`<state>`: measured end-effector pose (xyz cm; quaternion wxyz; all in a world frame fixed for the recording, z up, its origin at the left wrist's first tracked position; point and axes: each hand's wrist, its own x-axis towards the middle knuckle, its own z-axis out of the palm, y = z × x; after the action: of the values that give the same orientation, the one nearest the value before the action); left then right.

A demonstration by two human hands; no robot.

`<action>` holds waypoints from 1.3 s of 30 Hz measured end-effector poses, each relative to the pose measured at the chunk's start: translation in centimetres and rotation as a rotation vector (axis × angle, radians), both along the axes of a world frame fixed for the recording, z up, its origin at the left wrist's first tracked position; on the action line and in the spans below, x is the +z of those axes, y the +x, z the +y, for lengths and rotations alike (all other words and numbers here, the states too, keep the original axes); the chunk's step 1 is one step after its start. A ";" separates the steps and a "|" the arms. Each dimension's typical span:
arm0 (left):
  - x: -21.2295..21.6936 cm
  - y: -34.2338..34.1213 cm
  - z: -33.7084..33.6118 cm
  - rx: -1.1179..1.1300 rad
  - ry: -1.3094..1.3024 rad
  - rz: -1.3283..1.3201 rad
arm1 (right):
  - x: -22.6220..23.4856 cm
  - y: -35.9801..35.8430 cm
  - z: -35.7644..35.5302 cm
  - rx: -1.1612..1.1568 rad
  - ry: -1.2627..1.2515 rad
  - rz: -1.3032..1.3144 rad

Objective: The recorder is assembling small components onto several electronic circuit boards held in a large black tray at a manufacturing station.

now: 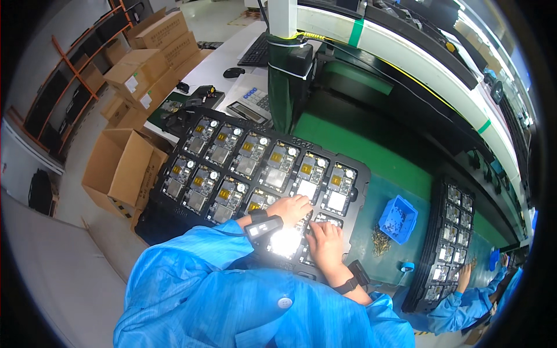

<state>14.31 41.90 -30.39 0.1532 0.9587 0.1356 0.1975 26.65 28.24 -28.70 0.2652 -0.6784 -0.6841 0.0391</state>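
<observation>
A large black tray lies in front of me, with circuit boards seated in rows of pockets. One such circuit board carries an amber patch, a round white disc and a silver metal plate. My left hand rests over the near row with its fingers bent down and close together. Just to its right, my right hand curls over another pocket, fingertips down at a board. Whatever either hand pinches is hidden under the fingers. Bright glare covers the board below my left hand. Each wrist wears a dark strap.
Right of the tray, a blue bin holds small dark parts, beside a pile of small brass-coloured pieces. Farther right stands a stack of black trays, where a co-worker's hand reaches. A calculator and cardboard boxes are at left.
</observation>
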 end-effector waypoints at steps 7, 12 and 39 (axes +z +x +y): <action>-0.3 -0.1 -0.1 0.025 -0.094 -0.057 | 0.0 0.0 -0.1 0.013 -0.016 0.025; -0.1 -0.2 -1.2 0.153 -0.262 -0.161 | 0.1 0.2 0.0 0.006 -0.013 0.074; 1.2 0.0 -1.2 0.116 0.155 0.042 | 0.0 -2.1 -2.5 0.191 -0.150 -0.016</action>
<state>14.31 40.68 -29.24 0.0640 0.9621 0.1786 0.1958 24.54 25.75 -28.67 0.2032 -0.6283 -0.7428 0.1101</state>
